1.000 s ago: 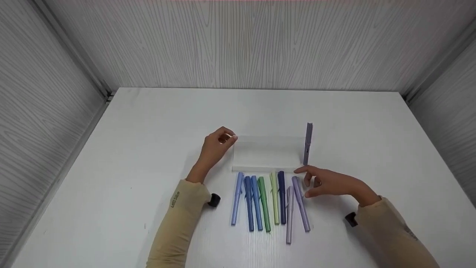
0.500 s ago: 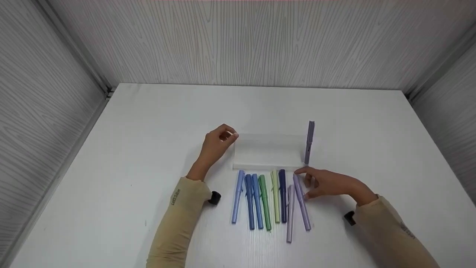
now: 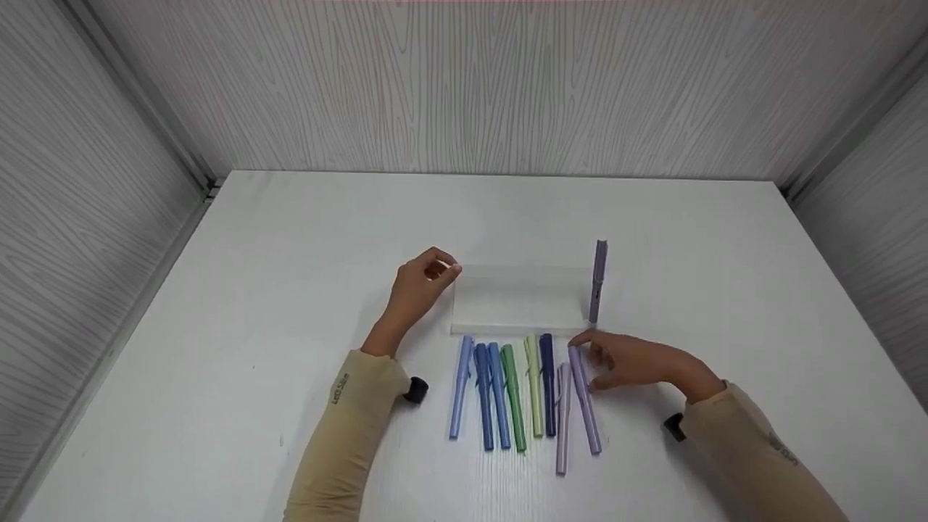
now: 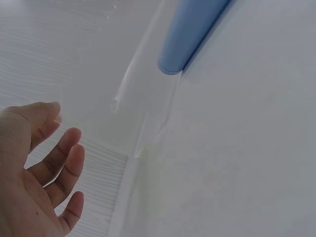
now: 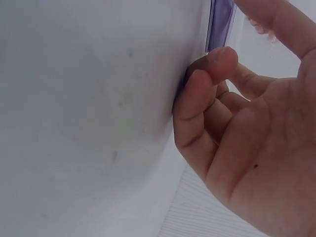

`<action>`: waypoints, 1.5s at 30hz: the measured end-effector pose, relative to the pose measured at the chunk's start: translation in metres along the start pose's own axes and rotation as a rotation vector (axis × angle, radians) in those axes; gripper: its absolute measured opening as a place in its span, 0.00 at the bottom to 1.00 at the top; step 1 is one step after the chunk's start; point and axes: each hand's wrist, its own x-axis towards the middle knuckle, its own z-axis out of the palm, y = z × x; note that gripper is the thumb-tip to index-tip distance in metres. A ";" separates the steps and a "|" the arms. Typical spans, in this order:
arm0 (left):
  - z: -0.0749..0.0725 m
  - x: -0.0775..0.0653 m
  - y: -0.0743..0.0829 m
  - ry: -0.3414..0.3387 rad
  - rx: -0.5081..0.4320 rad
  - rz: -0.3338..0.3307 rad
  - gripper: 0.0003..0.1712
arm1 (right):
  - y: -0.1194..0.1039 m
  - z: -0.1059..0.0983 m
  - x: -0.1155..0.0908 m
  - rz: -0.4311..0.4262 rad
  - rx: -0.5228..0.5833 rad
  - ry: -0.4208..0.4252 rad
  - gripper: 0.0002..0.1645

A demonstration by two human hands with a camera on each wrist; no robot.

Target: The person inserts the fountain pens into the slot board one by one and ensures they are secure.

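Note:
At the upper left edge of a clear plastic pen stand (image 3: 522, 328), my left hand (image 3: 422, 279) pinches the panel between thumb and forefinger. The left wrist view shows that hand's other fingers loosely bent. My right hand (image 3: 638, 360) is at a lilac pen (image 3: 586, 406), the rightmost one lying on the table. Its forefinger is on the cap end and its thumb is against the side. In the right wrist view its remaining fingers curl in beside a purple pen (image 5: 219, 24). One purple pen (image 3: 598, 281) stands upright at the stand's right end.
In front of the stand lie a light blue pen (image 3: 460, 388), two darker blue pens, a green pen (image 3: 514, 399), a yellow-green pen (image 3: 535, 388), a navy pen (image 3: 548, 388) and a paler lilac pen (image 3: 562, 428). Pale wood-grain panels (image 3: 478, 87) border the white table.
My right hand has edged slightly left and toward me, bringing forefinger and thumb closer in on the lilac pen. The left hand stays at the stand; the view shifts a little.

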 end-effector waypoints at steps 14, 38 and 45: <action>-0.002 -0.001 0.001 -0.020 -0.017 -0.007 0.11 | -0.001 0.004 0.001 0.007 -0.014 0.021 0.38; -0.002 -0.001 0.000 -0.036 -0.034 -0.033 0.11 | -0.002 0.004 -0.004 -0.004 -0.017 0.059 0.36; -0.002 -0.001 0.000 -0.021 -0.037 -0.020 0.10 | -0.003 0.001 -0.009 -0.097 0.052 0.096 0.38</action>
